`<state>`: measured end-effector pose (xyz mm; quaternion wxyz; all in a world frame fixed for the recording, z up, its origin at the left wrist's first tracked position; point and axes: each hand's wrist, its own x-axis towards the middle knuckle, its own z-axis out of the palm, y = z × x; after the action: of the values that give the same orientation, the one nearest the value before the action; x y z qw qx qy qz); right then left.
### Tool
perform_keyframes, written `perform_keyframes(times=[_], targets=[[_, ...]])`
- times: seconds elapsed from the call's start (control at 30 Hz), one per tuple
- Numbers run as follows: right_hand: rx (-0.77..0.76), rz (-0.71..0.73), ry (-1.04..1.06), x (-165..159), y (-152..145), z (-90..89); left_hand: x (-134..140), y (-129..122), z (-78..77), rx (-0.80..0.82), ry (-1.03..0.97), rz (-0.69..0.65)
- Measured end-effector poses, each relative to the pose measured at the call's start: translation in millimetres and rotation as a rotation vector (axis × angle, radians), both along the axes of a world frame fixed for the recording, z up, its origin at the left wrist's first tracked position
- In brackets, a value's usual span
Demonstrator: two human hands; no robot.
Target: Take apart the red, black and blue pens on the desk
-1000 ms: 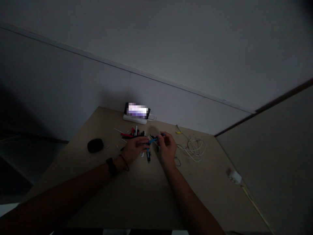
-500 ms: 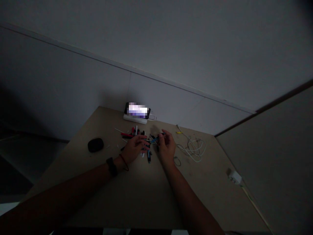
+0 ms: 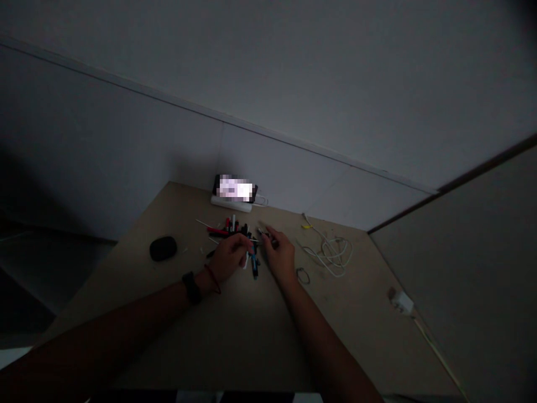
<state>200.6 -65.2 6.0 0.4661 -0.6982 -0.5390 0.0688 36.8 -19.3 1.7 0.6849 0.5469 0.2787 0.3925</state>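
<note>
A pile of pens and markers [image 3: 218, 230] in red, black, white and blue lies on the table between and beyond my hands. Over its near side, my left hand [image 3: 230, 256] has its fingers curled down and pressed together; what they hold is hard to make out. A blue and black pen [image 3: 254, 266] lies just right of those fingertips. My right hand [image 3: 280, 254] is closed at the pile's right edge, thumb against fingers, its contents too dark to name. A thin white stick [image 3: 254, 240] shows between the two hands.
A lit phone [image 3: 235, 188] leans on a white block [image 3: 230, 204] by the wall. On the left is a black rounded case [image 3: 163, 248]. White cable [image 3: 331, 260] coils at right, near a small loop [image 3: 302, 275]. A white plug [image 3: 401, 303] sits at the right edge.
My right hand has moved left and closed further; the blue piece at its fingertips no longer shows there. My left fingers, spread before, have curled in over the pile.
</note>
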Motion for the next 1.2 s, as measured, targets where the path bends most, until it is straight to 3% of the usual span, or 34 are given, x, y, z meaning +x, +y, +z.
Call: perform_keyframes(times=[0.23, 0.4, 0.57, 0.67, 0.77, 0.97, 1.2], targets=[[-0.021, -0.017, -0.105, 0.1, -2.6, 0.1, -3.4, -5.4, 3.4, 0.194, 0.176, -0.108], [0.054, -0.01, -0.036, -8.4, -5.7, 12.0, -4.9, -9.1, 6.7, 0.245, 0.239, -0.115], [0.118, 0.249, 0.095, -30.3, -15.4, 25.9, -7.7, -14.3, 10.7, 0.396, 0.228, -0.131], [0.091, 0.403, 0.105, -43.0, -22.4, 29.7, -11.2, -16.3, 11.8, 0.486, 0.177, -0.225], [0.076, 0.507, 0.063, -49.1, -26.5, 30.8, -13.4, -18.0, 13.4, 0.461, 0.119, -0.316], [0.014, 0.42, 0.063, -46.2, -22.7, 24.3, -9.5, -19.0, 11.3, 0.359, 0.163, -0.326], [0.006, 0.387, 0.109, -44.3, -18.9, 17.8, -6.7, -13.3, 1.4, 0.392, 0.215, -0.367]])
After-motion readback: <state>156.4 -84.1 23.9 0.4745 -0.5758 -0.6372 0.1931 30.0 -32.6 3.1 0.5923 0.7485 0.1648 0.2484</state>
